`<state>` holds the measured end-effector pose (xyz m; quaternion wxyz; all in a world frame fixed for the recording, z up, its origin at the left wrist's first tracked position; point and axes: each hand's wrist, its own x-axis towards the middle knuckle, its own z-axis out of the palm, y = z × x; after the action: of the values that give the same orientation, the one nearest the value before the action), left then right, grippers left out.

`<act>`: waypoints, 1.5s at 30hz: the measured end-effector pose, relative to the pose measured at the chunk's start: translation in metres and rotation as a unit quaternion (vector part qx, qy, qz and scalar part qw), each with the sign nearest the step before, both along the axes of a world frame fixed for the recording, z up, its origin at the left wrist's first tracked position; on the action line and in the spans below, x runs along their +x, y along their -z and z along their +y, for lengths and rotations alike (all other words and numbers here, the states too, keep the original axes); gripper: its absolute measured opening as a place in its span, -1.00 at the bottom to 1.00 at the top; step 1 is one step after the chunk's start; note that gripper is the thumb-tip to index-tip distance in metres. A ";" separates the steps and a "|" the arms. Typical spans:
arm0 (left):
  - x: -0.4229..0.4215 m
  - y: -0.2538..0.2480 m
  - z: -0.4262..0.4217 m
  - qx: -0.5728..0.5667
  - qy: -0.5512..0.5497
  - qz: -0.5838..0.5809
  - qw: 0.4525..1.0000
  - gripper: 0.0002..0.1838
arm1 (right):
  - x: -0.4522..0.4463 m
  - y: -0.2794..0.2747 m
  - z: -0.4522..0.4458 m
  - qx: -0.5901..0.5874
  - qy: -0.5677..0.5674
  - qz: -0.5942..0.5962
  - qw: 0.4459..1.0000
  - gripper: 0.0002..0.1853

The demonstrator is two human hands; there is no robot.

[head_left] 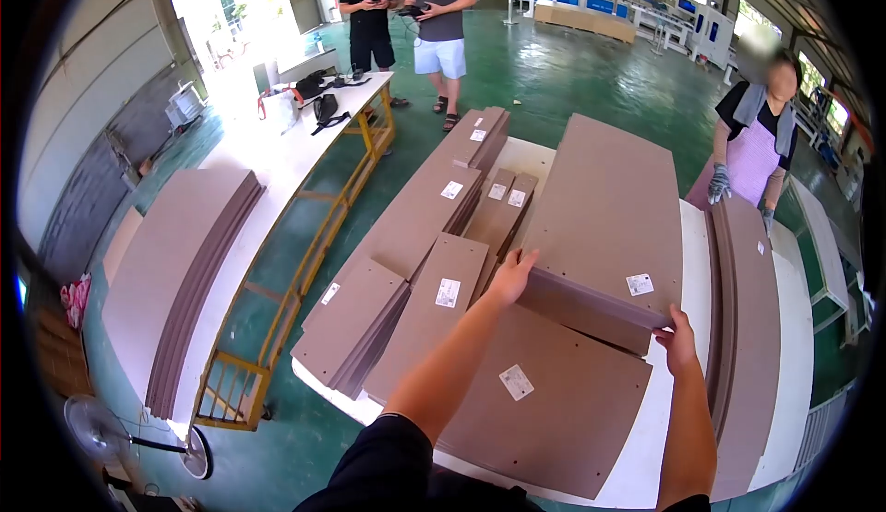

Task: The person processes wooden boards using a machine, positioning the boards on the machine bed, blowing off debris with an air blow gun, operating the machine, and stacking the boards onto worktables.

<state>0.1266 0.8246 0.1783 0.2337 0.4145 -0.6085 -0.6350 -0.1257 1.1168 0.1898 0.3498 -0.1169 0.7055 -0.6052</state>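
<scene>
A large brown-grey panel (604,189) with a white label near its near right corner lies in front of me, its near edge above other boards. My left hand (512,279) is closed on its near left corner. At the near right corner, my right hand (678,341) grips the edge, with fingers partly hidden beneath. Whether one board or several are in my grip, I cannot tell. Below and nearer to me lies another labelled panel (554,410). Narrower labelled boards (452,267) are stacked to the left, beside my left forearm.
A white-topped table (637,475) bears these stacks. Another person in a pink apron (752,157) stands at the right by upright-edged boards (743,300). Left is a yellow-framed table (314,148) with stacked panels (180,254); a fan (97,429) stands near it. Two people stand behind.
</scene>
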 end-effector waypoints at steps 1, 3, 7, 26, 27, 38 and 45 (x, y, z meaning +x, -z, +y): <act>-0.006 0.009 -0.002 -0.037 -0.015 -0.033 0.999 -0.12 | -0.007 0.006 -0.007 0.016 0.006 0.009 1.000 -0.27; -0.012 0.008 -0.002 -0.104 -0.013 -0.127 0.986 -0.10 | -0.012 0.010 -0.009 0.023 0.051 0.026 0.998 -0.36; -0.016 0.022 -0.003 -0.138 -0.047 -0.063 0.987 -0.19 | -0.025 0.024 -0.011 -0.026 0.037 -0.018 0.999 -0.37; 0.010 -0.044 0.098 -0.094 0.013 -0.103 0.990 -0.33 | -0.001 0.004 0.069 -0.048 0.120 -0.077 0.989 -0.59; 0.014 -0.046 0.103 -0.084 0.026 -0.115 0.989 -0.34 | 0.009 0.005 0.075 -0.054 0.132 -0.085 0.986 -0.60; 0.012 -0.019 0.099 -0.089 0.075 -0.122 0.986 -0.25 | 0.019 0.004 0.094 -0.101 0.096 -0.121 0.983 -0.39; -0.002 -0.026 0.109 -0.086 0.009 -0.136 0.987 -0.31 | 0.029 -0.010 0.081 -0.147 0.105 -0.146 0.973 -0.34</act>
<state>0.1246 0.9335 0.2040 0.1777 0.4699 -0.6906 -0.5203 -0.0970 1.1982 0.1995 0.3628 -0.0025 0.5583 -0.7461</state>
